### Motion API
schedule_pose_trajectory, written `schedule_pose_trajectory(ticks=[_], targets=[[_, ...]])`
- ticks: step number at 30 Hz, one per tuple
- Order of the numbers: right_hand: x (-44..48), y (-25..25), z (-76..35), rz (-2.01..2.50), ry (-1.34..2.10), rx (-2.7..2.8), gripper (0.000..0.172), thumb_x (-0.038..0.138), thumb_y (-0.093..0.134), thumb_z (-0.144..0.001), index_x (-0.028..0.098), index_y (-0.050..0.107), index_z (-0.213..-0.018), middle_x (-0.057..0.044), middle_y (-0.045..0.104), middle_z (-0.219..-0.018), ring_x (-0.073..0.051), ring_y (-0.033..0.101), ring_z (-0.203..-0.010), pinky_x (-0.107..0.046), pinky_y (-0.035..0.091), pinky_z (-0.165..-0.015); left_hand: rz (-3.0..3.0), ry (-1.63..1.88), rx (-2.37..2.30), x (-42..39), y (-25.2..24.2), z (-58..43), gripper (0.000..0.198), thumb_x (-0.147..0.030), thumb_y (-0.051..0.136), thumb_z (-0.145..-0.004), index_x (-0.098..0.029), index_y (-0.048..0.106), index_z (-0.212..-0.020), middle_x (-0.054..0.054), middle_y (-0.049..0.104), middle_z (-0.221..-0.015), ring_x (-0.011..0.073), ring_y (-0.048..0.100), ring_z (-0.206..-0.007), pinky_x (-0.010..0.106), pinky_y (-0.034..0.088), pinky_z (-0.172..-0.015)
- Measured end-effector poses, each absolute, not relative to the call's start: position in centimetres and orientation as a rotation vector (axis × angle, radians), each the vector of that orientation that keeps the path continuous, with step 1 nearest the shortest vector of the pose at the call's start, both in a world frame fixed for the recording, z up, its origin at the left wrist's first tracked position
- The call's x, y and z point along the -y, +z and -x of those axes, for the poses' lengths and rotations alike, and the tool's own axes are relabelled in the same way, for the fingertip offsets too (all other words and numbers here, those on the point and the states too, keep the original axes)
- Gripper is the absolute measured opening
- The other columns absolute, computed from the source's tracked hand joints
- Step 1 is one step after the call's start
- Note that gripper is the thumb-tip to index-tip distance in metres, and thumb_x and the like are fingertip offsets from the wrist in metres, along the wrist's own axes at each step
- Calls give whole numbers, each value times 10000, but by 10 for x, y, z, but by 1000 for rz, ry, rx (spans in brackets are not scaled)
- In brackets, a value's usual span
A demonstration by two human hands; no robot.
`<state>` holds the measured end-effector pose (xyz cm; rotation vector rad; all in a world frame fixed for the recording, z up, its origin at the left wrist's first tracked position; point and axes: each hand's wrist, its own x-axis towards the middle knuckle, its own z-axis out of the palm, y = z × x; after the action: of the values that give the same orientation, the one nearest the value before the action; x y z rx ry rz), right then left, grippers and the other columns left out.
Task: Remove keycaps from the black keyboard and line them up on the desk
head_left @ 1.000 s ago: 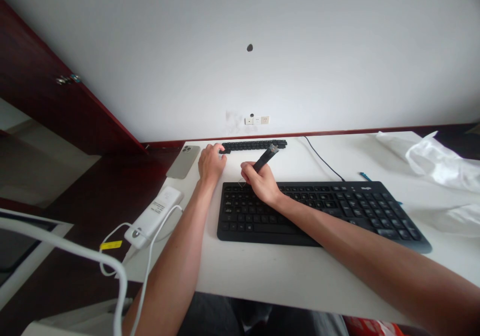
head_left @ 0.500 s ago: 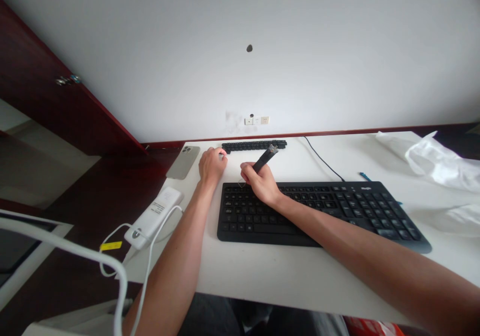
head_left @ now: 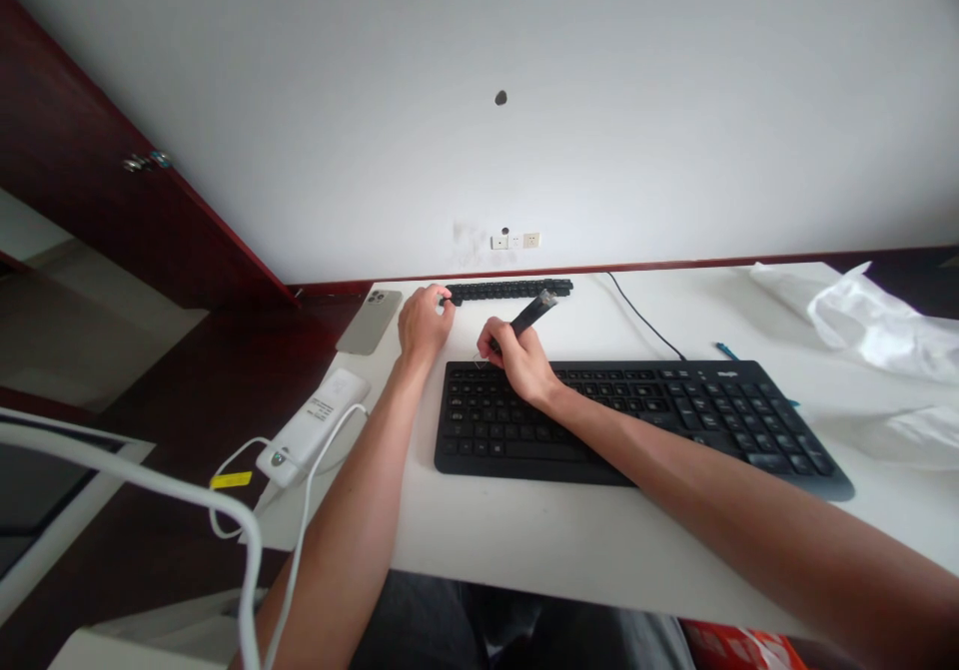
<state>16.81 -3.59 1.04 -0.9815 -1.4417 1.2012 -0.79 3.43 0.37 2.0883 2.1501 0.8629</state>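
Note:
On the white table lies a black keyboard [head_left: 569, 450], with several dark sockets showing along its upper rows where keycaps are off. My right hand [head_left: 524, 360] is closed round a black keycap puller [head_left: 533, 315], its thin wire ends pointing down-left just above the keyboard's upper left edge. At the back of the table, loose black keycaps [head_left: 509, 290] are lined up in rows. My left hand [head_left: 425, 326] is at the left end of these rows, thumb and forefinger pinched about a small dark keycap [head_left: 448, 300], partly hidden by the fingers.
A grey phone [head_left: 370, 323] lies left of my left hand. A white power strip [head_left: 315, 428] with white cables sits at the table's left edge. Right of the keyboard are a blue stick-like thing [head_left: 725, 350] and white plastic bags [head_left: 861, 316]. The keyboard's black cable [head_left: 648, 319] runs backward.
My left hand has shifted slightly up toward the keycap rows, its fingertips now at their left end. My right hand and the puller have moved only slightly.

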Motion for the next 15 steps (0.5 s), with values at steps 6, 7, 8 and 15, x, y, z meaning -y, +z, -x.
schedule_pose_trajectory(ticks=[6,7,8,15], targets=[[36,10,-169,954,1205,1408,390,396,401,-990,199,689,-815,52,378,-529,-136,370,-527,-283,297,-542,-2045,1023,-2110,-13,32,-7,238,-384,524,-1023,-222,697,-994,35,683,-900,201,641,-885,299,460,-840],[35,9,-169,938,1208,1394,362,394,412,-987,203,683,-841,52,388,-547,-135,381,-537,-277,307,-545,-2088,1062,-2059,-4,37,-11,254,-395,520,-1031,-218,684,-952,35,679,-892,198,632,-871,300,463,-842],[34,8,-168,928,1210,1377,337,397,427,-983,207,673,-854,50,405,-572,-135,396,-553,-271,319,-551,-2146,1099,-2005,8,42,-14,281,-419,526,-1036,-217,670,-903,39,674,-889,201,624,-877,306,466,-858],[31,6,-167,901,1229,1354,321,408,425,-953,211,576,-748,15,514,-698,-138,452,-637,-260,382,-587,-2324,1183,-1644,114,27,-18,198,-419,647,-994,-229,696,-965,60,664,-1080,250,613,-1097,411,475,-1028]])
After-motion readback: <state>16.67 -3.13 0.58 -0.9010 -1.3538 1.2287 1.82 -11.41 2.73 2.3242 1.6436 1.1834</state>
